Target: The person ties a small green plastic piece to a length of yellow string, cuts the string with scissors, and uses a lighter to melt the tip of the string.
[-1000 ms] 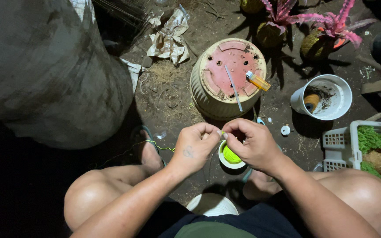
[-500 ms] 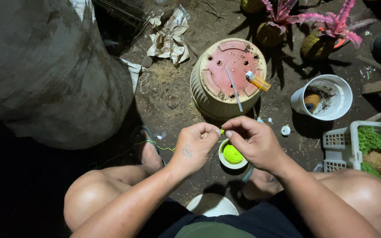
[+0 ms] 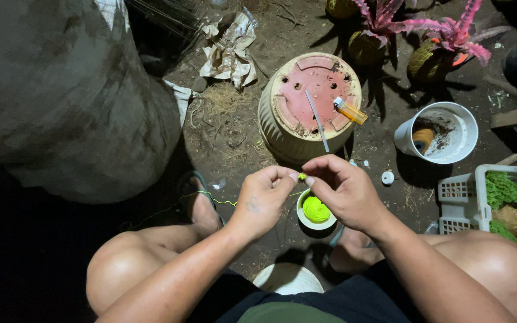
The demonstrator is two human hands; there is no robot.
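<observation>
The left hand (image 3: 262,200) and right hand (image 3: 343,190) meet fingertip to fingertip, both pinching a thin yellow-green string (image 3: 301,176) above the dirt floor. Just below them a small white cup (image 3: 306,223) holds a spool of the same string (image 3: 316,209). Beyond stands an upturned pot (image 3: 309,107) with a lighter (image 3: 350,110) and a thin rod (image 3: 317,119) on it

Ground is bare, dark brown packed soil (image 3: 240,137) strewn with dry straw and small debris across the centre of the frame. A large grey-brown weathered sack (image 3: 61,90) fills the upper left. Lower left lies in deep shadow. Light is a single harsh source from above, casting hard shadows behind objects. Crumpled beige paper (image 3: 231,51) lies at upper centre.
</observation>
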